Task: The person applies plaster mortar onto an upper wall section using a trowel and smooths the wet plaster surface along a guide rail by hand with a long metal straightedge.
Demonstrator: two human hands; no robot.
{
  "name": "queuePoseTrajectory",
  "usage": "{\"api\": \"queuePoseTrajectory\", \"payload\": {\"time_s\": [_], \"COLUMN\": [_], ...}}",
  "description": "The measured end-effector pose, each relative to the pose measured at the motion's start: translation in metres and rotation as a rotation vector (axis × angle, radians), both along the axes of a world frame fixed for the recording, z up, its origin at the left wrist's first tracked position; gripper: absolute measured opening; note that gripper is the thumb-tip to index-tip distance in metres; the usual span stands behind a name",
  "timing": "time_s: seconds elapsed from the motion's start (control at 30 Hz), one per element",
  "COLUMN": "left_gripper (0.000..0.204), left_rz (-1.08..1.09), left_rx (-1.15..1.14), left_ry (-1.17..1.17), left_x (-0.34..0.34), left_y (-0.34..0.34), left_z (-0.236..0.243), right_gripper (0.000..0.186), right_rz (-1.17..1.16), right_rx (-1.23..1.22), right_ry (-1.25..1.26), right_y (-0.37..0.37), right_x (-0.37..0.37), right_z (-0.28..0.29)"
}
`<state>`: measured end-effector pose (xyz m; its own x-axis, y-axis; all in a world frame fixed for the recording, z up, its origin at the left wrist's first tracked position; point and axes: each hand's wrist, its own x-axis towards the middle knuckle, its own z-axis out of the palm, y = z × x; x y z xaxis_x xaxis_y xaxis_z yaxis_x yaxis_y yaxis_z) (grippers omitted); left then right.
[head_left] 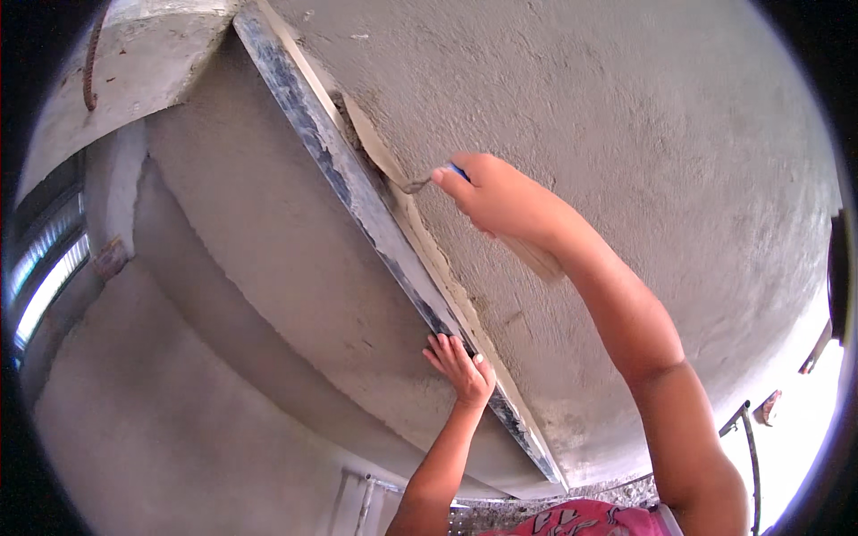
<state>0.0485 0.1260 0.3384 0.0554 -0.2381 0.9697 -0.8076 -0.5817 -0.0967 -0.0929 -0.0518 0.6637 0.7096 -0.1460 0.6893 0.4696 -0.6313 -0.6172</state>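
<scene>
A long, mortar-smeared straightedge runs diagonally along the corner between two grey plastered surfaces. My left hand presses against its lower half, fingers stretched out over the bar and thumb apart. Higher up, my right hand is closed around the handle of a pointed trowel. Plaster coats the trowel's blade, which lies close along the upper edge of the straightedge; whether it touches the bar I cannot tell. A ragged ridge of mortar follows that edge. The fingers hide most of the trowel's handle.
Rough grey plaster spreads across the right side. Another plastered wall fills the lower left, beside a bright window opening. A rusty reinforcing bar hangs at the upper left. Dark metal tubing stands at the lower right.
</scene>
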Motion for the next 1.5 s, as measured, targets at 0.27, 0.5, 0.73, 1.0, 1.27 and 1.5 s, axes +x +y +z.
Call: {"api": "queuePoseTrajectory", "payload": {"time_s": [0.27,0.5,0.73,1.0,1.27,1.5], "left_gripper": [0.064,0.062,0.062,0.063,0.064,0.064], "left_rz": [-0.026,-0.004,0.001,0.026,-0.015,-0.009], "left_rx": [0.001,0.003,0.002,0.011,0.013,0.012], "left_ry": [-0.005,0.006,-0.004,0.006,0.013,0.009], "left_x": [0.003,0.001,0.000,0.002,0.000,-0.002], "left_y": [-0.003,-0.001,-0.002,-0.002,-0.002,-0.005], "left_z": [0.001,0.000,0.001,-0.002,0.001,0.002], "right_gripper": [0.039,0.043,0.042,0.042,0.038,0.040], "right_rz": [0.114,0.307,0.283,-0.082,0.261,0.462], "right_rx": [-0.002,0.097,0.284,-0.033,0.056,0.261], "right_ry": [0.013,0.053,0.017,-0.072,0.067,0.120], "right_y": [-0.009,-0.021,-0.028,0.018,-0.023,-0.041], "right_x": [-0.006,-0.016,0.002,0.016,-0.005,-0.011], "right_z": [-0.009,-0.035,-0.050,-0.054,-0.072,-0.079]}}
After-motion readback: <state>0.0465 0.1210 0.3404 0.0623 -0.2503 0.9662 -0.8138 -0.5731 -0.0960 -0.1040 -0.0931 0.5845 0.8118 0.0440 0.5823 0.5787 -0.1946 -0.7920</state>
